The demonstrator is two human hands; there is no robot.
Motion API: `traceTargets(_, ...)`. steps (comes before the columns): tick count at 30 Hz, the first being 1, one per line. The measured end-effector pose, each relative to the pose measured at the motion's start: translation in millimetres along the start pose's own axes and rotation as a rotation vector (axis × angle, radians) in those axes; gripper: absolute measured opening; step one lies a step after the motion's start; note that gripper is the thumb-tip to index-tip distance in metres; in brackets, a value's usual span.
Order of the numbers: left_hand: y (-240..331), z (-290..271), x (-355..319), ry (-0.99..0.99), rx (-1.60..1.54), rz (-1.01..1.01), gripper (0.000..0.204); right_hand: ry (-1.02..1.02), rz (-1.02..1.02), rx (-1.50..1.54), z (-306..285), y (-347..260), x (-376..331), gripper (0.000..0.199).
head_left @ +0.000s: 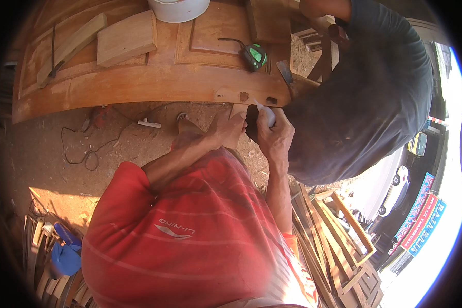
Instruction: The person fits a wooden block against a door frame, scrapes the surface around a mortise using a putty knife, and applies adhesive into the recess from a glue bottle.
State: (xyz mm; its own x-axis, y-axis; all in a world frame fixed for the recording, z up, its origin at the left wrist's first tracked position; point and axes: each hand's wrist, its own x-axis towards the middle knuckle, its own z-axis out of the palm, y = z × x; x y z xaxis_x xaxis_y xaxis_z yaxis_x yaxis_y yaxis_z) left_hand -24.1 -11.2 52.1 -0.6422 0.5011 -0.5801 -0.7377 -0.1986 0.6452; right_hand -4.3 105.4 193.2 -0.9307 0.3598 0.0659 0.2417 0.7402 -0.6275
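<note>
My right hand (276, 134) is closed around a small white squeeze bottle (267, 117). The bottle's thin nozzle points at the near edge of a panelled wooden door (154, 84). Two dark patches, like recesses, mark that edge close to the nozzle. Left of the bottle, my left hand (228, 126) has its fingers closed on a pale piece of wood (237, 110), which meets the door's edge. How far this piece runs beneath the fingers is hidden.
On the door lie a green-and-black tape measure (254, 56), a chisel (284, 72), wood blocks (128, 40) and a white bucket (179, 10). A person in a dark shirt (364, 97) leans close at the right. Stacked timber (328, 231) stands behind; a cable (90, 154) trails across the ground.
</note>
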Motion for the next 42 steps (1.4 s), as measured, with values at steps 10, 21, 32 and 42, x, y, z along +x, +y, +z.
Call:
traceTargets(10,-2.4,0.2,1.0,0.009,0.022,0.063,0.031,-0.021,0.035,0.05,1.5,3.4,-5.6,0.02)
traceTargets(21,10.2,2.9,-6.2,-0.016,0.05,0.028,0.029,-0.045,0.004,0.042,3.7,0.5,-2.6,0.016)
traceTargets(32,-1.7,2.1,1.6,0.02,0.052,0.048,0.028,-0.035,0.011,0.006,3.0,0.2,-5.6,0.016)
traceTargets(42,0.8,-0.1,-1.2,-0.006,0.046,0.026,0.027,0.012,0.004,-0.002,5.0,5.9,-6.1,0.019)
